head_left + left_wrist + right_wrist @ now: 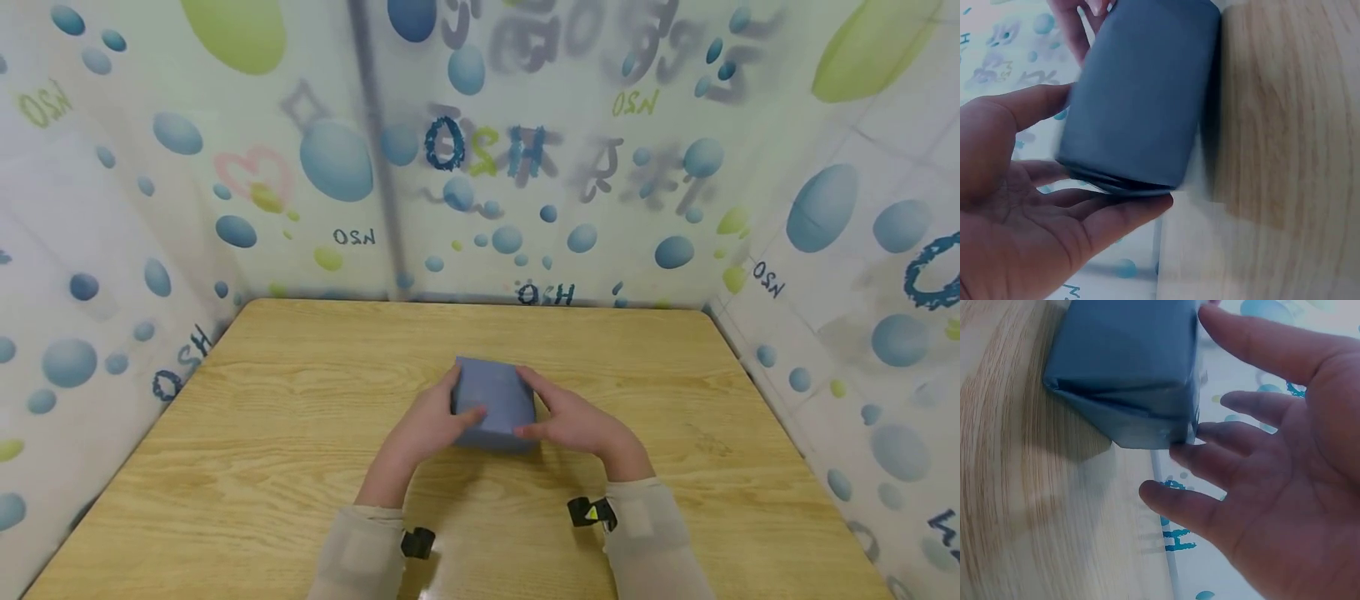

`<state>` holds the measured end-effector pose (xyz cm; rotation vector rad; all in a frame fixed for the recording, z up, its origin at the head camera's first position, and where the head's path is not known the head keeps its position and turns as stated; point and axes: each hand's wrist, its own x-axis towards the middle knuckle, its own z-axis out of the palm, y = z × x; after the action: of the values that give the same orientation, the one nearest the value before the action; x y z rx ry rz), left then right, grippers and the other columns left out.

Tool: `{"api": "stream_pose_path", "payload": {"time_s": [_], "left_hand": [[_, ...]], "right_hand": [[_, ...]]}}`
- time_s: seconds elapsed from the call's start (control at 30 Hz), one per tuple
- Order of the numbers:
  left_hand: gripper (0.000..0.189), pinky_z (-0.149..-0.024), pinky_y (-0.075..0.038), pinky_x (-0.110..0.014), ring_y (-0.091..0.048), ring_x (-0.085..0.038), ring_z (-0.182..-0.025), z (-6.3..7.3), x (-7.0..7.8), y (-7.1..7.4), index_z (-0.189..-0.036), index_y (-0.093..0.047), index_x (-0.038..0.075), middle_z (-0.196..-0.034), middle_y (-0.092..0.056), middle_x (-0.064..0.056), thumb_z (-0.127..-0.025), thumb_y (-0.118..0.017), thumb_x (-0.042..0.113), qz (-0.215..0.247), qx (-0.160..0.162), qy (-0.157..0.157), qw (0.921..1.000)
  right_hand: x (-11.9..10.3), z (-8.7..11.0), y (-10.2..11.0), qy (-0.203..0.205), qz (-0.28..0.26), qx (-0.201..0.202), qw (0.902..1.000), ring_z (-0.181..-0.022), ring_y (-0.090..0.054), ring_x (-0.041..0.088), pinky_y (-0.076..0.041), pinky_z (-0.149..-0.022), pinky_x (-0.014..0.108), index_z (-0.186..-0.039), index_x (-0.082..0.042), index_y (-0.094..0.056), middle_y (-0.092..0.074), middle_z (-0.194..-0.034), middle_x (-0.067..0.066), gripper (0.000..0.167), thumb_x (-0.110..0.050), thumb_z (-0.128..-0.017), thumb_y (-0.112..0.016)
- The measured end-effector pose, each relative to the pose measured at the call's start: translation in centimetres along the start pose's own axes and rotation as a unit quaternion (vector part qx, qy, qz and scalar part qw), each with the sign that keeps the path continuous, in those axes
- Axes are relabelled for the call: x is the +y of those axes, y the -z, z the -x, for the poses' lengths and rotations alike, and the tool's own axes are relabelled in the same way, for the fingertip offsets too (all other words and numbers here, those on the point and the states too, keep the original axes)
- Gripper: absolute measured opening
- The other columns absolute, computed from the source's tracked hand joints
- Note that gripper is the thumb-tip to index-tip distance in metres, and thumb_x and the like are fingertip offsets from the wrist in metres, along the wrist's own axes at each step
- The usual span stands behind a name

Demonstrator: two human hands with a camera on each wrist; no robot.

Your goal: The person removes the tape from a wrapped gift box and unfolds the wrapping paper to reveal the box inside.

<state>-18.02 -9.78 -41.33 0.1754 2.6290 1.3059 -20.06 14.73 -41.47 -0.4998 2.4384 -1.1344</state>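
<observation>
Blue-grey box (491, 398) is between my two hands, about mid-width at the wooden table (262, 433); whether its underside rests fully on the wood I cannot tell. Left hand (429, 417): thumb spread well away from the fingers, its tip over the box's top, fingers along the left side and one bent under the lower edge, so I record a light grip. Right hand (581, 425): fingers fanned and nearly straight, thumb tip at the box edge, some fingertips touching the corner; it braces more than it grasps, and the forefinger looks apart from the surface in the right wrist view. Folded end (1147, 428) on that side shows creases and a loose-looking lip. Left wrist view is blurred, so contact pressure is unreadable. Judgement on handling: press evenly from both sides, with thumbs level, or the box may pivot toward the weaker right side. Better to bring the right fingertips flat against the side wall, clear of the lip, since pushing there could lift or crumple the covering. Slow, matched wrist movement should suit it best.
</observation>
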Motion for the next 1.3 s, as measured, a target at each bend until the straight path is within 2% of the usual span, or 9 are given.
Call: {"api": "stream_pose_path", "payload": {"time_s": [0.27, 0.5, 0.77, 0.93, 1.1, 1.3], "left_hand": [[0.077, -0.118, -0.046, -0.059, -0.05, -0.044, -0.149, 0.15, -0.13, -0.25, -0.164, -0.037, 0.001, -0.164, -0.044, -0.028, -0.102, -0.074, 0.026, -0.027, -0.018, -0.008, 0.9994], [0.075, -0.121, -0.043, -0.059, -0.045, -0.043, -0.153, 0.13, 0.0, -0.4, -0.164, -0.039, 0.002, -0.169, -0.038, -0.026, -0.102, -0.075, 0.026, -0.039, -0.022, -0.002, 0.999], [0.073, -0.123, -0.039, -0.061, -0.038, -0.047, -0.156, -0.05, 0.08, -0.25, -0.162, -0.042, 0.002, -0.172, -0.028, -0.03, -0.102, -0.074, 0.03, -0.06, -0.022, -0.017, 0.9978], [0.074, -0.125, -0.037, -0.06, -0.033, -0.045, -0.159, -0.34, 0.03, -0.34, -0.162, -0.042, 0.003, -0.177, -0.02, -0.025, -0.102, -0.073, 0.033, -0.088, -0.022, -0.028, 0.9955], [0.073, -0.127, -0.036, -0.059, -0.032, -0.043, -0.16, -0.26, 0.0, -0.63, -0.161, -0.043, 0.001, -0.177, -0.02, -0.021, -0.103, -0.072, 0.033, -0.117, -0.018, -0.044, 0.992], [0.07, -0.126, -0.037, -0.058, -0.035, -0.042, -0.159, -0.08, -0.05, -0.62, -0.161, -0.045, 0.002, -0.177, -0.021, -0.021, -0.104, -0.071, 0.034, -0.123, -0.024, -0.048, 0.9909]], "right_hand": [[0.14, 0.17, 0.12, -0.013, 0.037, 0.006, 0.9992, -0.166, -0.015, 0.041, -0.023, -0.131, 0.064, -0.172, -0.017, -0.023, -0.007, -0.182, 0.011, 0.092, -0.029, -0.098, -0.078], [0.27, 0.15, 0.19, -0.023, 0.041, 0.006, 0.9989, -0.167, -0.012, 0.04, -0.021, -0.131, 0.065, -0.171, -0.015, -0.024, -0.003, -0.182, 0.01, 0.089, -0.035, -0.1, -0.075], [0.35, 0.07, 0.27, -0.014, 0.054, 0.01, 0.9984, -0.167, -0.013, 0.039, -0.022, -0.131, 0.064, -0.171, -0.014, -0.022, -0.003, -0.182, 0.008, 0.089, -0.042, -0.103, -0.071], [-0.09, -0.03, 0.09, -0.003, 0.063, 0.013, 0.9979, -0.167, -0.015, 0.038, -0.024, -0.131, 0.063, -0.171, -0.013, -0.023, -0.004, -0.182, 0.009, 0.087, -0.041, -0.104, -0.069], [-0.23, -0.38, -0.31, 0.005, 0.079, 0.013, 0.9968, -0.166, -0.017, 0.037, -0.026, -0.131, 0.06, -0.17, -0.011, -0.023, -0.006, -0.182, 0.011, 0.087, -0.041, -0.104, -0.07], [-0.26, -0.66, -0.53, -0.007, 0.095, 0.016, 0.9954, -0.165, -0.024, 0.037, -0.03, -0.13, 0.059, -0.17, -0.01, -0.026, -0.011, -0.181, 0.011, 0.088, -0.041, -0.102, -0.073]]}}
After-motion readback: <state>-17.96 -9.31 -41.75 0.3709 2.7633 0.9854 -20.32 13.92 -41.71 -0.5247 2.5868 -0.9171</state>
